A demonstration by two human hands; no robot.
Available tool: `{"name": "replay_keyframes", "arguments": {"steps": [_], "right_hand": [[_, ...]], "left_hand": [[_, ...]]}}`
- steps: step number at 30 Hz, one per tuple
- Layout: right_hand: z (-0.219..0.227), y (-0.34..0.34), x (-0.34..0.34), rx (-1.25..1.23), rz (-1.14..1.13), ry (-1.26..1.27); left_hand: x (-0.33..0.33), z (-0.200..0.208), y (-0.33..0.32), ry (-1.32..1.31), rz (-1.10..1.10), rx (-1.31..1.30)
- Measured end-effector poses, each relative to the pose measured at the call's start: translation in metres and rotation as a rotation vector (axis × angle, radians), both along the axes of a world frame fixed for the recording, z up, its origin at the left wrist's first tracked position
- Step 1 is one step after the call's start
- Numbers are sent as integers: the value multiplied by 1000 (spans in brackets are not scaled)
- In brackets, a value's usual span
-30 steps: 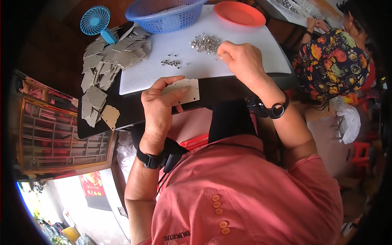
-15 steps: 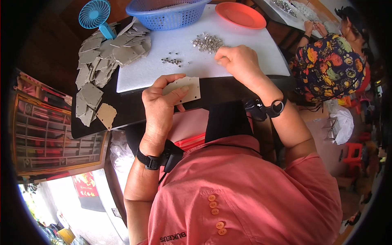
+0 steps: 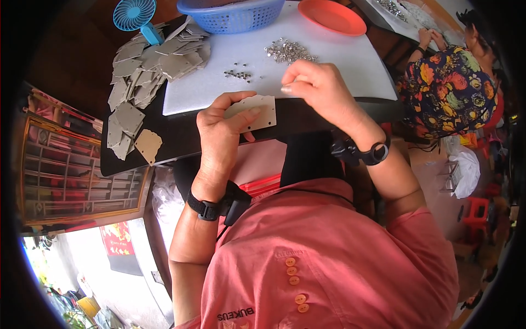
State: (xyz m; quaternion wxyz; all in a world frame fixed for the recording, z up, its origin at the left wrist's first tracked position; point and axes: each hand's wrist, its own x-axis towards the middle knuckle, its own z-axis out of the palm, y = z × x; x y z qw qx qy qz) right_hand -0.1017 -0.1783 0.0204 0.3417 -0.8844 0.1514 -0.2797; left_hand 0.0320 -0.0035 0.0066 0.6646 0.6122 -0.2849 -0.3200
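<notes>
My left hand (image 3: 220, 125) holds a thin beige plate (image 3: 266, 112) with small holes along its edges, thumb on top and fingers beneath, at the table's near edge. Just right of the plate, my right hand (image 3: 318, 83) is closed in a pinch. Whatever sits between its fingertips is too small to make out. Beyond that hand lies a heap of small silvery metal pieces (image 3: 287, 51). A smaller group of dark metal pieces (image 3: 237, 74) is scattered on the white sheet (image 3: 189, 88), past the held plate.
Many grey plates (image 3: 131, 71) are piled at the left, with one beige plate (image 3: 148, 146) near the edge. A blue fan (image 3: 135, 15), a blue basket (image 3: 235, 21) and a red tray (image 3: 333, 17) stand farther back. Another person (image 3: 452, 90) sits at the right.
My right hand has come away from the heap of metal pieces, toward the plate. My left hand keeps its hold on the plate. The whole view has shifted slightly.
</notes>
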Motion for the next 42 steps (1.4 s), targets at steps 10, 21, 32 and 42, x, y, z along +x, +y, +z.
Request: {"name": "replay_keyframes", "arguments": {"steps": [10, 21, 32, 42], "right_hand": [[-22, 34, 18, 20, 45, -217], [-22, 43, 18, 326, 60, -244], [-12, 45, 16, 418, 41, -144], [-22, 40, 25, 544, 177, -310]], "left_hand": [[1, -1, 3, 45, 8, -33], [2, -4, 8, 40, -31, -89], [1, -6, 7, -16, -36, -98], [3, -6, 7, -26, -43, -80]]}}
